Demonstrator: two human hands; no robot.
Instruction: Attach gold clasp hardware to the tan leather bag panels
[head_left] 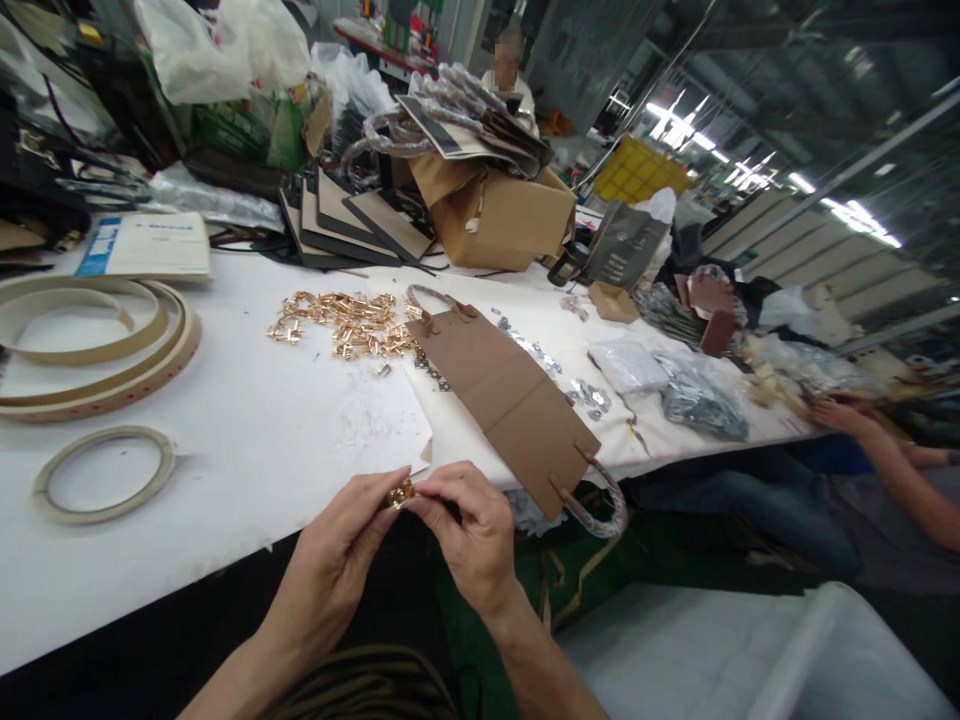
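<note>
My left hand (341, 545) and my right hand (469, 530) meet just below the white table's front edge (225, 540). Both pinch one small gold metal clasp (401, 494) between thumb and fingertips. Beyond them a heap of the same gold clasps (341, 322) lies on the table. A flat brown bag panel (510, 395) with wrapped handles lies beside the heap and hangs over the edge.
Tape rolls (97, 480) and large tan hoops (90, 350) lie at left. Cardboard boxes and stacked brown panels (487, 215) crowd the back. Plastic-wrapped parts (697, 400) sit at right, where a co-worker's hand (840, 412) reaches in. A white bin (750, 650) is below right.
</note>
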